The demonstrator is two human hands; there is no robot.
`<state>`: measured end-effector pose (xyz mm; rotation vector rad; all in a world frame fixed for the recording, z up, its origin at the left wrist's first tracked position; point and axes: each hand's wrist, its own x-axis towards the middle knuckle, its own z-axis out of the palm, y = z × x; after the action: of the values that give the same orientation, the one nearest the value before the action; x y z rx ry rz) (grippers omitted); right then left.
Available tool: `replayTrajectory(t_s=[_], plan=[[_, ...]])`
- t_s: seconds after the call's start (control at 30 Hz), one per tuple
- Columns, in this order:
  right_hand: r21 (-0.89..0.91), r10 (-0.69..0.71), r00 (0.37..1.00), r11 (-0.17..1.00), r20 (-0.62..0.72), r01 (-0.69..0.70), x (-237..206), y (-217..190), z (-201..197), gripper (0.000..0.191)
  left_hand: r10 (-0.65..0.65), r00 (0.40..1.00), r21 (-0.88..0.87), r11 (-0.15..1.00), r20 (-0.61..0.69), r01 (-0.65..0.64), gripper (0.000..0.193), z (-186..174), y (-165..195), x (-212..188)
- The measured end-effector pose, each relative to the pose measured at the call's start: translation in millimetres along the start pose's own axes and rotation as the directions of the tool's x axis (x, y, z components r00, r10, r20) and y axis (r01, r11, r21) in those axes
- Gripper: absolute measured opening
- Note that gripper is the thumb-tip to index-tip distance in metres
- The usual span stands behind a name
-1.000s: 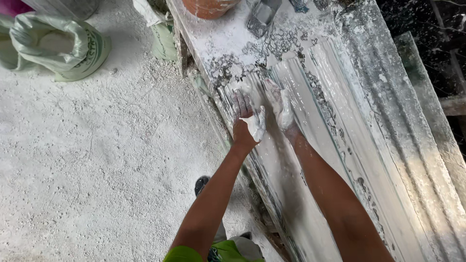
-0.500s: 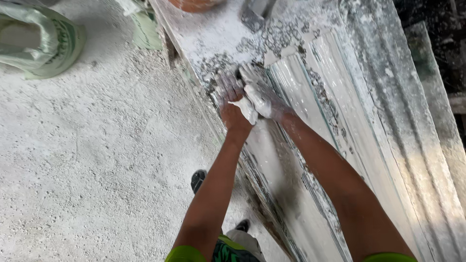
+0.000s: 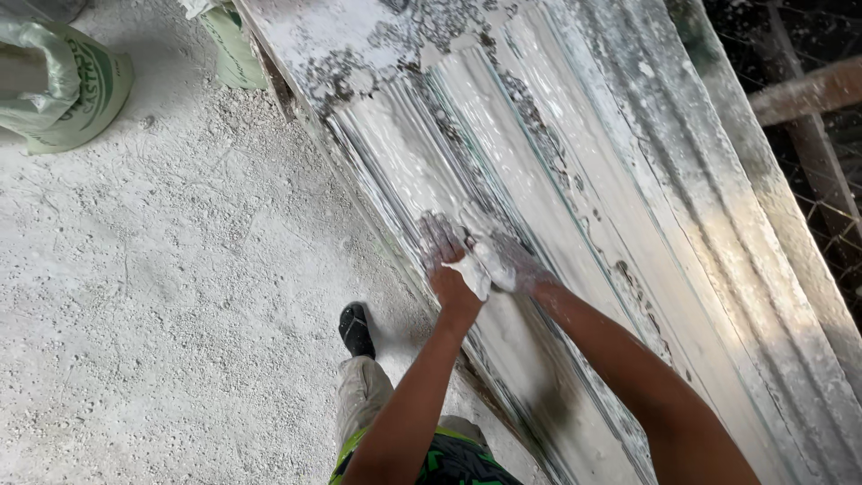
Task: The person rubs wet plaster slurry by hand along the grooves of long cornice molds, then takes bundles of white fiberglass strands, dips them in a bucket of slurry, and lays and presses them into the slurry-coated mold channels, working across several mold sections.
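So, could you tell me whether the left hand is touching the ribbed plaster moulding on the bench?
Touching. The head view shows the left hand pressed flat, fingers spread, on the wet ribbed plaster moulding, with no gap visible beneath the palm.

One head-worn view looks steeply down, close over the workbench point(image 3: 628, 180).
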<state>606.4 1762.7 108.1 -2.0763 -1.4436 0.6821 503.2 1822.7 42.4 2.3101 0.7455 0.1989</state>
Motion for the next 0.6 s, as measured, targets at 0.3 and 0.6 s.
replayTrajectory(t_s=[0.3,0.6], plan=[[0.038,-0.005,0.998,0.999,-0.058,0.007,-240.1,-8.4,38.2,0.069,0.049,0.998,-0.006,0.999,0.025,-0.049,0.070,94.5,85.2,-210.4],[0.001,0.028,0.998,1.000,-0.052,-0.028,-546.4,-13.9,82.4,0.065,-0.019,0.986,0.000,1.000,0.163,0.019,0.072,207.1,199.6,-478.4]])
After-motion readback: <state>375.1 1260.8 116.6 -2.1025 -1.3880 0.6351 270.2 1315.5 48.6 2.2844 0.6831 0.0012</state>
